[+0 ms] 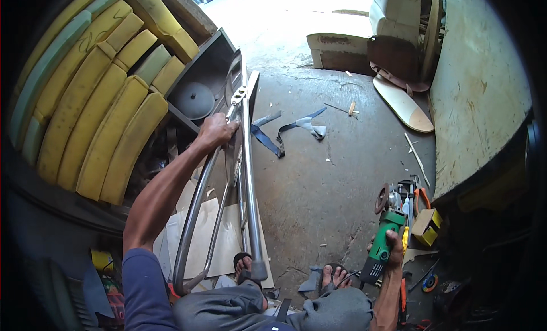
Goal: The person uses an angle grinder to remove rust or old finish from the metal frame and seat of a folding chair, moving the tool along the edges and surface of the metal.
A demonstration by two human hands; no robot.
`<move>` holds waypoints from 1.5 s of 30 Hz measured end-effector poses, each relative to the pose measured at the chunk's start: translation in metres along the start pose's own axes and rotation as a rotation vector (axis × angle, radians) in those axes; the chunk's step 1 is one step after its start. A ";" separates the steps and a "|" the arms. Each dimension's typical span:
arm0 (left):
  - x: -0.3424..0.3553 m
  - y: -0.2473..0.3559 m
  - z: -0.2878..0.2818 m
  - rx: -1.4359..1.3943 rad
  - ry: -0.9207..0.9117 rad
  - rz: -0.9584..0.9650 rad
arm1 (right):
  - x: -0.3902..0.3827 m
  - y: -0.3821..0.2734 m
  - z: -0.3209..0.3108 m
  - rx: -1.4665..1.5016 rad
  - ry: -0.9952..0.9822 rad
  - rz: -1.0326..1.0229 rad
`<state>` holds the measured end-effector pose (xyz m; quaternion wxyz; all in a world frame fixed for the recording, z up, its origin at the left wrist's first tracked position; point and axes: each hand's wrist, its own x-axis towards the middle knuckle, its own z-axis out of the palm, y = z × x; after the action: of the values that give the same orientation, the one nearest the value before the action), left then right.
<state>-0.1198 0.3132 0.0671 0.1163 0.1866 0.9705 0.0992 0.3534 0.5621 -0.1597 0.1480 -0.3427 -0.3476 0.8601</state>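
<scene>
My left hand (217, 131) is closed around a tube of a metal frame (249, 177), which stands tilted in front of my left leg. The frame is made of shiny bent tubes, and one tube ends in a dark cap near my left foot. A flat bracket with holes (239, 95) shows just above my left hand. At the right, my right hand (392, 248) grips the body of a green and black angle grinder (392, 221). Its brown disc (382, 198) points away from me, apart from the frame.
Yellow foam pads (108, 103) are stacked at the left beside a dark box (219, 51) with a round disc. Strips of dark fabric (266, 141) lie on the floor. Orange-handled pliers (421, 200) and a yellow box (426, 226) lie by the grinder. A large board (478, 86) leans at the right.
</scene>
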 end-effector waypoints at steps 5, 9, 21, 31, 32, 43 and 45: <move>-0.025 0.022 0.010 -0.018 0.058 0.139 | 0.028 -0.032 0.036 0.152 -0.196 0.042; -0.061 0.077 0.015 -0.126 -0.094 0.177 | 0.059 -0.087 0.076 -0.047 -0.287 -0.029; -0.110 0.105 0.056 -0.253 -0.098 0.376 | 0.005 -0.205 0.167 -0.898 -0.350 -0.092; -0.107 0.104 0.065 -0.252 -0.092 0.357 | 0.031 -0.223 0.211 -1.194 -0.376 -0.063; -0.107 0.104 0.065 -0.265 -0.088 0.361 | 0.031 -0.224 0.215 -1.207 -0.366 -0.063; -0.105 0.099 0.065 -0.324 -0.084 0.369 | 0.031 -0.233 0.218 -1.379 -0.319 -0.102; -0.106 0.098 0.065 -0.330 -0.081 0.358 | 0.029 -0.237 0.210 -1.415 -0.308 -0.096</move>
<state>0.0264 0.3713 0.0482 0.1646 0.3378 0.8872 0.2676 0.1907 0.6412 0.1020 -0.1225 -0.2160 -0.8525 0.4601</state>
